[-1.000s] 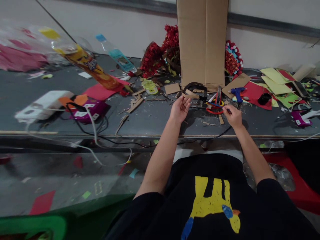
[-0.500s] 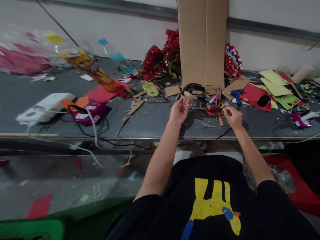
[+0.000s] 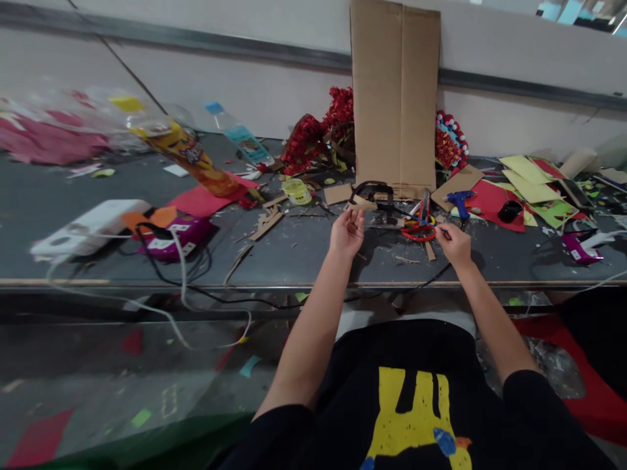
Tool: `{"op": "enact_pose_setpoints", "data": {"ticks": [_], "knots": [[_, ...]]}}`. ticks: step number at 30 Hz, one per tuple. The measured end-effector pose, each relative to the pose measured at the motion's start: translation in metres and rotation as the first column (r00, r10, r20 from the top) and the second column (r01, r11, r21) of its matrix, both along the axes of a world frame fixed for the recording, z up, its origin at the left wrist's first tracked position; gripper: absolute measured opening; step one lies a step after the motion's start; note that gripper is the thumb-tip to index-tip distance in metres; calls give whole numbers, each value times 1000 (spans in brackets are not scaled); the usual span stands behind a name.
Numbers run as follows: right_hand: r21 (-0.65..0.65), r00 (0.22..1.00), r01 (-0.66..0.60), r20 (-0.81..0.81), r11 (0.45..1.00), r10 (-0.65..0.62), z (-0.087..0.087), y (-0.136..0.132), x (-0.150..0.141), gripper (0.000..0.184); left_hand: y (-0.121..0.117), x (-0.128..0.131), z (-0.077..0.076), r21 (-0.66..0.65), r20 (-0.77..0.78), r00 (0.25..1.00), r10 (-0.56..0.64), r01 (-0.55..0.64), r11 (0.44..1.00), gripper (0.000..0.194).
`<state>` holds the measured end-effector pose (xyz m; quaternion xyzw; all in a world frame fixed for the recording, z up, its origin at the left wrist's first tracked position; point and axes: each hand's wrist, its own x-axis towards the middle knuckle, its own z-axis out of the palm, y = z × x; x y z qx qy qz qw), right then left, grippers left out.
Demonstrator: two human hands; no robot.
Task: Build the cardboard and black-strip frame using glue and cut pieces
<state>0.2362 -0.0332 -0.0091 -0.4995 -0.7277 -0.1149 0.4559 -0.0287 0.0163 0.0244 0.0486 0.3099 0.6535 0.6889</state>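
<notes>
My left hand (image 3: 348, 233) is closed on a small strip of brown cardboard (image 3: 363, 203), held above the table with the palm side showing. In my right hand (image 3: 454, 244) is a thin blue pen (image 3: 428, 224), pinched between the fingers with its far end pointing left. Under that pen lie scissors with red handles (image 3: 417, 236), with other coloured loops beside them. Just behind the strip is a black curved band (image 3: 375, 188), whose kind I cannot make out. A tall cardboard sheet (image 3: 396, 98) leans upright against the wall behind both hands.
On the left are a tilted orange drink bottle (image 3: 189, 153), a blue-capped bottle (image 3: 245, 140), a white power strip (image 3: 91, 228) and a purple box (image 3: 179, 241). To the right lie a blue glue gun (image 3: 460, 203) and coloured papers (image 3: 531, 186). A cable (image 3: 274, 303) hangs along the table edge.
The camera view has tilted up slightly, so the table sits lower in the picture. Both hands keep their holds, with the cardboard strip and pen in nearly the same places.
</notes>
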Motion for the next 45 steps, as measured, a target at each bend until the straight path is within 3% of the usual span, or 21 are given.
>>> {"op": "enact_pose_setpoints", "data": {"ticks": [18,34,45], "knots": [[-35,998,-39,43,999,41,3,-2,-1,32,-3,8,2,1,-175,981,-85,86,996,19],[-44,999,-31,32,999,32,3,1,0,30,0,1,0,11,-53,997,-54,55,998,28],[-26,1000,2,0,1000,-2,2,2,1,32,3,-1,-5,28,-56,998,-24,26,999,22]]}}
